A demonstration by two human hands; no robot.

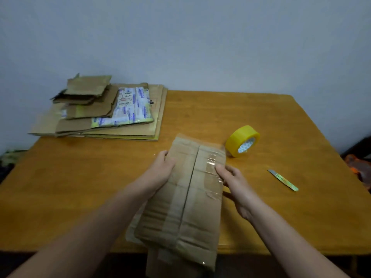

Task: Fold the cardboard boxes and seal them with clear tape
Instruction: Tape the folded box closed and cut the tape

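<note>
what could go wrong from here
The tape roll stands on edge beside the far corner of the cardboard box; unfolding may set it rolling. The cutter lies near the right hand, blade seemingly out; a blind reach could cut. The cardboard box overhangs the edge of the table; a loose grip could drop it.

Dim, soft light; wide-angle edge distortion.

i see a brown cardboard box (pixel 180 199) on my orange-brown table (pixel 281 121). the tape roll (pixel 242 141) is yellow, its core white with blue print.
</note>
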